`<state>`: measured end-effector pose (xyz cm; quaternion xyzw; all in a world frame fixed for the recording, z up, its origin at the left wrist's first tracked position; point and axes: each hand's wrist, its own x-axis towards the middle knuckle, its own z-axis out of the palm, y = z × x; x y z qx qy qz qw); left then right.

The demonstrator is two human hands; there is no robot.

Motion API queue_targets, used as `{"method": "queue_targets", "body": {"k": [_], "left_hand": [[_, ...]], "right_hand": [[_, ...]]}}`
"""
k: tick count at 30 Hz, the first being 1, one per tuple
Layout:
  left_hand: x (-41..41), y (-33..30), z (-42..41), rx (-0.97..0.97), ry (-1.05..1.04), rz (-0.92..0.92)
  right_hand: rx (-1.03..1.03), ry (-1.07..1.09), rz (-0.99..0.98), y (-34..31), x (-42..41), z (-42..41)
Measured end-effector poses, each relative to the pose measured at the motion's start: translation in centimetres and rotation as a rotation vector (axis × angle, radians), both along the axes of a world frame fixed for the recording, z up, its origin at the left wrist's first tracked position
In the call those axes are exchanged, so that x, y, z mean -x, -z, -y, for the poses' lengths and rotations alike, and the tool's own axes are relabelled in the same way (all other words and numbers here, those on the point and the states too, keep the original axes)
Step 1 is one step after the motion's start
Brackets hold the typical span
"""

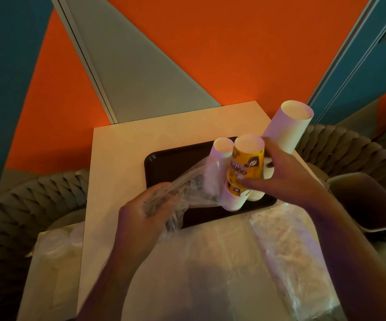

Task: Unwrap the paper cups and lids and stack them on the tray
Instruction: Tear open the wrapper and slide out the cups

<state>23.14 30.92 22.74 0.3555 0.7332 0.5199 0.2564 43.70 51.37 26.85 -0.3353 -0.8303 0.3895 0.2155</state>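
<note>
- Our right hand [287,174] clamps the yellow printed paper cup stack [245,167] over the dark rectangular tray [164,163]; loose grip tips it.
- Left hand [138,218] clenches the clear plastic wrap [182,188]; a snag could drag the neighbouring white cup stacks [220,158] over.

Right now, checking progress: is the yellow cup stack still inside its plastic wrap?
No: the left hand holds the plastic wrap beside the bare yellow cup stack.

Our left hand [138,218] clutches crumpled wrap [175,193]; our right hand [287,174] (fingers curled) grips the yellow cups [245,167].
</note>
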Motion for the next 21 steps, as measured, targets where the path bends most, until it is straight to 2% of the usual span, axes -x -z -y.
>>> {"method": "queue_targets", "body": {"k": [4,14,18,21], "left_hand": [[0.2,0.1,0.1,0.01,-0.016,0.092],[0.4,0.6,0.3,0.018,-0.022,0.204],[0.4,0.7,-0.1,0.015,-0.011,0.253],[0.3,0.6,-0.5,0.0,-0.003,0.297]], "right_hand": [[-0.054,0.074,-0.054,0.4,0.1,-1.1],[-0.237,0.084,0.189,3.7,0.6,-2.1],[-0.256,0.1,0.315,4.9,0.9,-2.0],[-0.236,0.078,0.328,5.5,0.9,-1.8]]}}
